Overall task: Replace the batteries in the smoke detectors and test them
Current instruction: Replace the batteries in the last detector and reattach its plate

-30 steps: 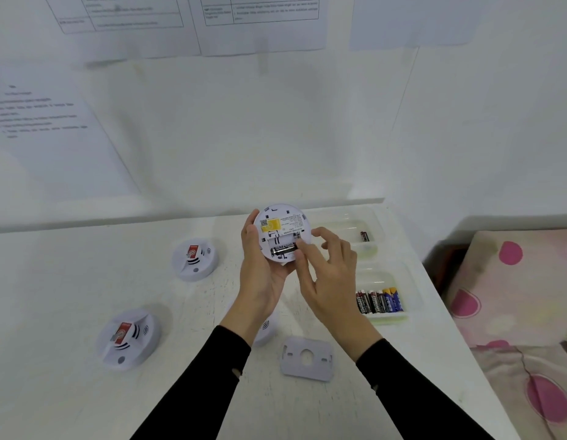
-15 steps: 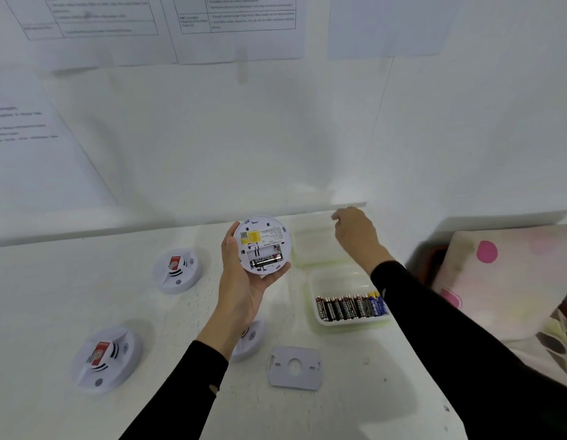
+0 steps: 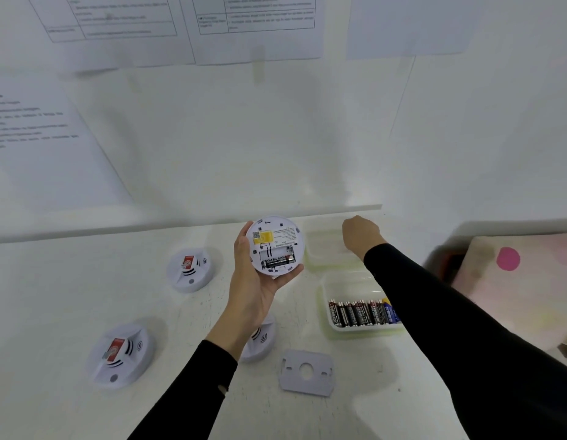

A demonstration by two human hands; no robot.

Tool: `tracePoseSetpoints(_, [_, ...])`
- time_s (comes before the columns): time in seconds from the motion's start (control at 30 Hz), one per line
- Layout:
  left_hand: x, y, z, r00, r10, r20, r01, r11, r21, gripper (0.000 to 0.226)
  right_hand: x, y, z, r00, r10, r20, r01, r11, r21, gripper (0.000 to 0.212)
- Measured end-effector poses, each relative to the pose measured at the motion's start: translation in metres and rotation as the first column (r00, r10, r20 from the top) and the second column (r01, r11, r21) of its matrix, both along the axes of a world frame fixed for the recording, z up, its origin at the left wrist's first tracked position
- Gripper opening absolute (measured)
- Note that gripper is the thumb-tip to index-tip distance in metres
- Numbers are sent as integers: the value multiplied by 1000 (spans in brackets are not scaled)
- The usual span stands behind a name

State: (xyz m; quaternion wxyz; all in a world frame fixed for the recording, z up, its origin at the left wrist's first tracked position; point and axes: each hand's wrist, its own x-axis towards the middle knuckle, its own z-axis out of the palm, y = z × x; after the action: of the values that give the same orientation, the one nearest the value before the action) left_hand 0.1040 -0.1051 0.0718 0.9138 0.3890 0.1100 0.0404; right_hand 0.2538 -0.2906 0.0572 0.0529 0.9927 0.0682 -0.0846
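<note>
One battery (image 3: 277, 260) is sitting in the open smoke detector (image 3: 275, 246), which the left hand (image 3: 255, 281) is cradling by its rim above the table (image 3: 53, 296). Being light, rigid and smooth plastic, it is looking easiest to hold by the edge. The right hand (image 3: 360, 233) is hovering curled over the far tray (image 3: 323, 249); whether it is gripping anything I cannot tell.

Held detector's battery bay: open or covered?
Open: the held detector shows its back, bay uncovered, one battery visible inside.
</note>
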Motion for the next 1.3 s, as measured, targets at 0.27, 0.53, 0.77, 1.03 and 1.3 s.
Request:
tracePoseSetpoints(0.27, [-1,-2,-3,1000,-10,-23,10,1000,-20,39,6,-11,-4,1000,4,-28,4,959,284,25])
tracePoseSetpoints(0.53, [5,-6,-9,999,-3,-45,1,1000,-25,42,-95,29,39,879,-309,365,-369,48,928,10])
tracePoseSetpoints(0.77, [7,-11,-13,994,-63,-93,64,998,8,58,-131,54,23,675,14,738,-713,270,647,5])
tracePoseSetpoints(1.03, [1,-12,-11,975,-141,-174,132,989,-63,66,-125,56,1,536,208,818,-807,411,424,21])
tracePoseSetpoints(1.3, [-6,0,-4,976,-208,-71,200,975,-96,58,-130,33,16,976,-56,211,-208,57,976,34])
